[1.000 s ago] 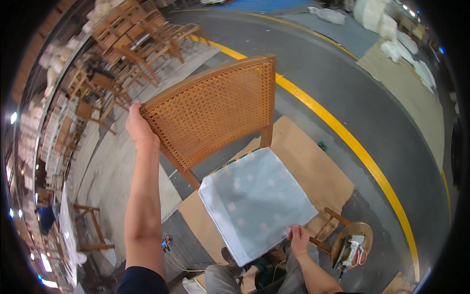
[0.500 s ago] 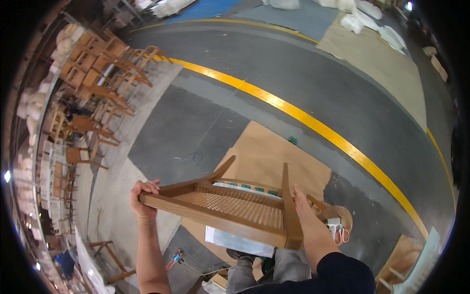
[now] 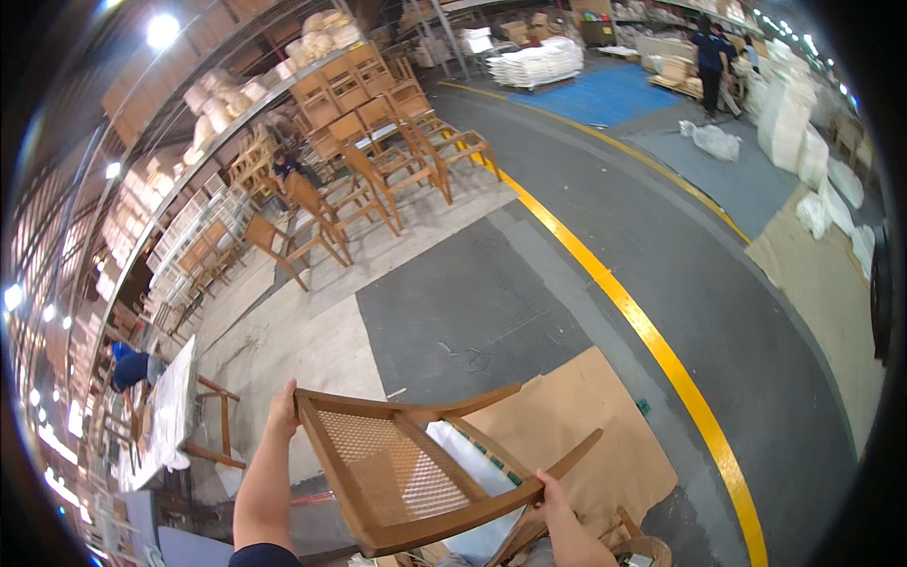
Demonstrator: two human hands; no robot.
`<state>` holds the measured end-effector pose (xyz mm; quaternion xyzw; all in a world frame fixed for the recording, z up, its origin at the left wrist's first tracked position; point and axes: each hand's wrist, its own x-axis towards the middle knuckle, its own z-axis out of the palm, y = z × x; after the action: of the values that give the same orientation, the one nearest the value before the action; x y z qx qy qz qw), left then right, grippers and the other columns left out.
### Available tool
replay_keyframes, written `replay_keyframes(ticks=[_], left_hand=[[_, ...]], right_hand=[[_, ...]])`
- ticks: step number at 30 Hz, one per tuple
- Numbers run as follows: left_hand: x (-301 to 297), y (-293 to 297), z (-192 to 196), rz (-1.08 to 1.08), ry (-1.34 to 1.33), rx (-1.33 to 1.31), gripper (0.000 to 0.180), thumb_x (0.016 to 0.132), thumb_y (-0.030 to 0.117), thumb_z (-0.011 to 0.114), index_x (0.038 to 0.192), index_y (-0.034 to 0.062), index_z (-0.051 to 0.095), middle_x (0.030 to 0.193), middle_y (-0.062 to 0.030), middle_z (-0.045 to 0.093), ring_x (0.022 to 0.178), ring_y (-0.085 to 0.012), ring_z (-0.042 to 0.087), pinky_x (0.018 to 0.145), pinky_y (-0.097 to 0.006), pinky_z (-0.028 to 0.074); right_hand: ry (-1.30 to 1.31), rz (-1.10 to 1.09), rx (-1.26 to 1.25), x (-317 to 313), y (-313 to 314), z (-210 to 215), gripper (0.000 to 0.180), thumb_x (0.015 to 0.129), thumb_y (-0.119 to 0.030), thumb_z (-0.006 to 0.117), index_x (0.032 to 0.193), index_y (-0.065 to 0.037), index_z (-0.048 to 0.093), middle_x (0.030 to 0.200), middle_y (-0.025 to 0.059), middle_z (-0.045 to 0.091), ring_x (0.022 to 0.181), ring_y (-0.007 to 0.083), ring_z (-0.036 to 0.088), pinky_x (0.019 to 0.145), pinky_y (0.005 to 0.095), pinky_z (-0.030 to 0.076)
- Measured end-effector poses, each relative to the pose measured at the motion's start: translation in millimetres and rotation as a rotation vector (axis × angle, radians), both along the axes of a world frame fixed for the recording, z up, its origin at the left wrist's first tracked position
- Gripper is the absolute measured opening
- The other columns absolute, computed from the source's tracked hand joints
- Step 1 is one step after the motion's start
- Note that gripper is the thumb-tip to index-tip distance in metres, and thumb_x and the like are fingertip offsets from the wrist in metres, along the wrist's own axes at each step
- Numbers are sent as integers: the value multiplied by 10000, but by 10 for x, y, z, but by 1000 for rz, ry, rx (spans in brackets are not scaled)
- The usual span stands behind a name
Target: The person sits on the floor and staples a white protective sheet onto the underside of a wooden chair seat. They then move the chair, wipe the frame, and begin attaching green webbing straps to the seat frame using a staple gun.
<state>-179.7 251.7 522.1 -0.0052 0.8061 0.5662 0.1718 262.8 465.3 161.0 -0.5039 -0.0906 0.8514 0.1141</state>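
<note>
The wooden chair (image 3: 416,463) is held off the floor, tilted, near and slightly left of centre. Its woven cane back panel (image 3: 387,468) faces up, framed by solid rails. A pale seat cushion (image 3: 463,454) shows behind the frame, and 2 arm or leg members project to the right.

Hands: the left hand (image 3: 283,411) is clenched on the far-left corner of the back frame. The right hand (image 3: 550,491) is closed around the near-right rail where the frame meets a projecting member. Both are grasping the chair; neither is released.

Handling judgement: the frame looks rigid and moderately heavy, awkward rather than dense, so a 2-handed hold at opposite corners suits it. The solid rails are the sound places to grip. The cane weave appears thin and liable to puncture or sag under pressure, so it should not bear a hand or the load. The finished wood may be somewhat smooth in the grip.

Surroundings: a sheet of brown cardboard (image 3: 576,425) lies on the grey floor (image 3: 453,293) below and to the right of the chair. A yellow floor line (image 3: 652,340) runs from far centre to near right. Far left, rows of similar chairs (image 3: 378,151) stand beneath loaded shelving. A white-covered tabletop (image 3: 170,416) stands at near left. 2 other people (image 3: 709,52) stand at far right, well apart.
</note>
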Motion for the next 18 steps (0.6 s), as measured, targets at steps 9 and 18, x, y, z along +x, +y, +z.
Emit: replay_keyframes(ticks=[9,18], left_hand=[[-347,-1353,-348,140,169,-606,441,907,332,781,1081,-67,713,998,-228,752,972,-312,724,879,-443,563],[-1253,-2778,-408,267,-37,-404,403,847,285,871,999,-56,719,926,-145,732,820,-252,706,722,-435,578]], right_hand=[[-197,-77,-21,-871,223,19,481,900,-426,810,1176,-127,552,1073,129,588,1043,341,598,879,607,495],[-24,-123,195,-1987,-379,494,423,884,-205,777,1258,-79,626,1203,132,652,1187,339,598,1018,593,496]])
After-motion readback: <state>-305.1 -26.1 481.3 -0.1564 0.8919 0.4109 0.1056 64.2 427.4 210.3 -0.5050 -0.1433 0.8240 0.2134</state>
